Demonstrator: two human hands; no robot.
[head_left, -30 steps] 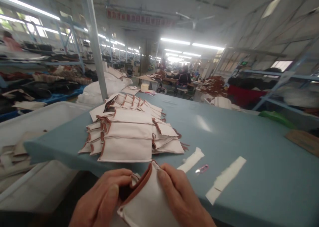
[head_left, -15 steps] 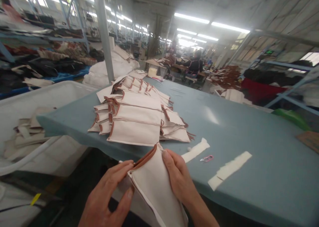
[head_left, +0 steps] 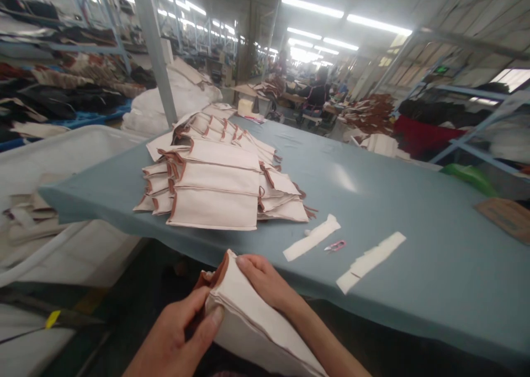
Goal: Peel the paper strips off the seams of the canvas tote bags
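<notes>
A cream fabric pouch (head_left: pixel 256 311) with brown edging at its mouth is held between my hands, off the table's front edge. My left hand (head_left: pixel 178 322) pinches the mouth's near corner, thumb outside and fingers on the brown edge. My right hand (head_left: pixel 265 280) grips the far upper side, its thumb near the top corner; some of its fingers are hidden behind the cloth. Beyond, a stack of similar cream pouches (head_left: pixel 215 206) lies in overlapping rows on the table. Pink-handled thread snips (head_left: pixel 335 246) rest to the right, between two cream fabric strips (head_left: pixel 312 238).
The blue-green covered table (head_left: pixel 434 288) stretches away to the right. At left stands a white bin (head_left: pixel 95 139) with fabric pieces inside. A metal post (head_left: pixel 155 57) rises behind the stack. A person (head_left: pixel 318 93) sits farther back. Brown cardboard (head_left: pixel 503 217) lies at the right edge.
The pouch has turned and tilted left, showing more of its side edge. My left hand has closed from spread fingers to a pinch on its corner. The view has shifted slightly.
</notes>
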